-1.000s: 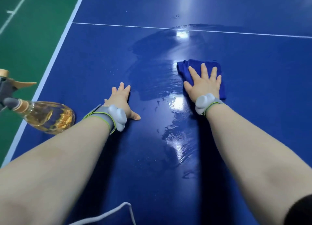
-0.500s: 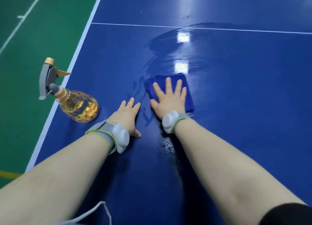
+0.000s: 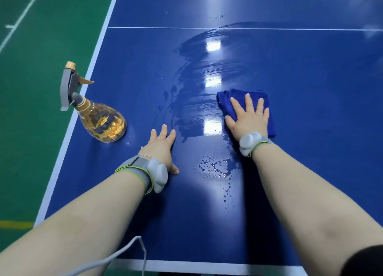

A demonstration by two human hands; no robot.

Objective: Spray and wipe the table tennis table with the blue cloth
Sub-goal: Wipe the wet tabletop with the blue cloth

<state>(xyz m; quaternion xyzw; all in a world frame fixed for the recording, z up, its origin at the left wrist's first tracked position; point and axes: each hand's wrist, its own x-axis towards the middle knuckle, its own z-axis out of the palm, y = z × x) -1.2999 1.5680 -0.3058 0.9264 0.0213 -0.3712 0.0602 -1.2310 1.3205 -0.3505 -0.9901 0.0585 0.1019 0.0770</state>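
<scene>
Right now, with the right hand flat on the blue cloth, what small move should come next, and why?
Probably slide the blue cloth back toward the body, under the right hand, over the pooled droplets. They lie unwiped on the table just nearer than the cloth, while the area beyond shows wipe streaks.

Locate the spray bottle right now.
In the head view the spray bottle stands on the table by its left edge line, left of the left hand and untouched; the right hand presses the blue cloth.
</scene>
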